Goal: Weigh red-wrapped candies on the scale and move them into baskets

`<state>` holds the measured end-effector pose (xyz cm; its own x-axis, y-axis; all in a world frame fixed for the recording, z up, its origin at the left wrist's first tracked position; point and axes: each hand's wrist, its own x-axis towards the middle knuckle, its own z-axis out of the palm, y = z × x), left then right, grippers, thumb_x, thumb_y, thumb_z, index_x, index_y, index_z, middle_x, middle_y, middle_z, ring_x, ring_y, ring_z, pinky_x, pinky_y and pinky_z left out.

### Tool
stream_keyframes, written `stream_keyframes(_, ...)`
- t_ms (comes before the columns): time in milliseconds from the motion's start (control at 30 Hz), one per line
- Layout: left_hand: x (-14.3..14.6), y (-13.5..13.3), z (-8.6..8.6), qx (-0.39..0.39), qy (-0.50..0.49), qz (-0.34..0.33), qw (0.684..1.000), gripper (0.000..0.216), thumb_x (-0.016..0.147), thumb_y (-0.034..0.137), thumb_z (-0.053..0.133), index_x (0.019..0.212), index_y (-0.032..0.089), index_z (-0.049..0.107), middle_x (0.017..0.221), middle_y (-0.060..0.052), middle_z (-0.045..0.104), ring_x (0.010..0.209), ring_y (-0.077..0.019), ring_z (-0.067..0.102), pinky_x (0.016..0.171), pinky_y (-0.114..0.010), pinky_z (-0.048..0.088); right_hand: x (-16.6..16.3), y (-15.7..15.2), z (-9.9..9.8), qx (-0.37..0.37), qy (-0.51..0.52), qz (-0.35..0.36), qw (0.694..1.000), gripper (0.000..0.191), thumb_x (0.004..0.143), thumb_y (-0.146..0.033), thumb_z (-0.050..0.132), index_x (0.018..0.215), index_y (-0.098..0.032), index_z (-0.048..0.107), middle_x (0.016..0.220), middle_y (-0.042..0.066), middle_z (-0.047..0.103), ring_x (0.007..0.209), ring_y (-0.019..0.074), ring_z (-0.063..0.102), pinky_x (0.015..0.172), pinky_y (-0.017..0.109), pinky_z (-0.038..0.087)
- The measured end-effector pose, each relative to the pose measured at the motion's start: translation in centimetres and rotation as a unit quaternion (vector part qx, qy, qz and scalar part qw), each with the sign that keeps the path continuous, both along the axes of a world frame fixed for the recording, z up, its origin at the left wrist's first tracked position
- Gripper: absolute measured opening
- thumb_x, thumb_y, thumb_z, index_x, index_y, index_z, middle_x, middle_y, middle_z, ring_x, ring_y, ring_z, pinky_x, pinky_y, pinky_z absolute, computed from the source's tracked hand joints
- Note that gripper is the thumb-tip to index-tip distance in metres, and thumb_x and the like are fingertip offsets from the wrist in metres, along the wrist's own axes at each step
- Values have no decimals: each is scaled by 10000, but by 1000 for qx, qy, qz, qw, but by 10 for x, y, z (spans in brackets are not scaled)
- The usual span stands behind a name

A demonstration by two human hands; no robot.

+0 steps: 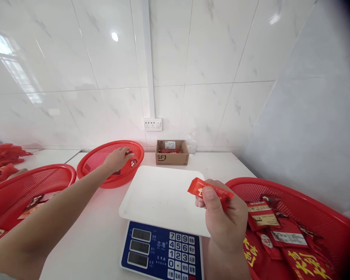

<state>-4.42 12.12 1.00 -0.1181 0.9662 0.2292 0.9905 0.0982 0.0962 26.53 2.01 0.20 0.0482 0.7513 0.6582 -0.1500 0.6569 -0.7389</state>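
Observation:
My left hand (pixel 116 160) reaches into the far red plastic basket (pixel 90 155). Its fingers curl about a small dark red packet (pixel 129 153), partly hidden by them. Over the right side of the scale's white pan (pixel 163 194), my right hand (pixel 224 214) is closed around a small red sachet (pixel 201 188) with pale printing, gripped under the thumb. Below the pan is the scale's blue panel (pixel 160 249) with keys and displays. A few small packets (pixel 133 163) lie in the far basket beside my left fingers.
On the right, a red basket (pixel 291 186) holds several red packages (pixel 288 237). Another red basket (pixel 55 171) with packets stands at the left, near red netting (pixel 6 155). A cardboard box (pixel 172 158) and clear plastic (pixel 191 142) sit by the tiled wall, below a socket (pixel 153 124).

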Motion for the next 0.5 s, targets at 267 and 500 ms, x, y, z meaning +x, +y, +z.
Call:
stream_keyframes(267, -20, -37, -39, -21, -72, 0, 997, 423, 856, 414, 335, 1012, 171, 644, 941, -143, 672, 891, -308, 615, 747, -425, 454, -7, -7, -2, -13, -34, 4, 999, 325, 879, -364, 488, 602, -194, 494, 544, -28, 456, 481, 92, 388, 460, 242, 341)
stream_keyframes(500, 53, -94, -8, 56, -306, -162, 937, 408, 896, 487, 317, 985, 202, 596, 1002, -48, 650, 963, -198, 583, 824, -294, 449, -37, -5, -5, -56, -123, 36, 990, 411, 937, -427, 321, 653, -196, 506, 599, -7, 517, 548, 104, 443, 507, 233, 370)
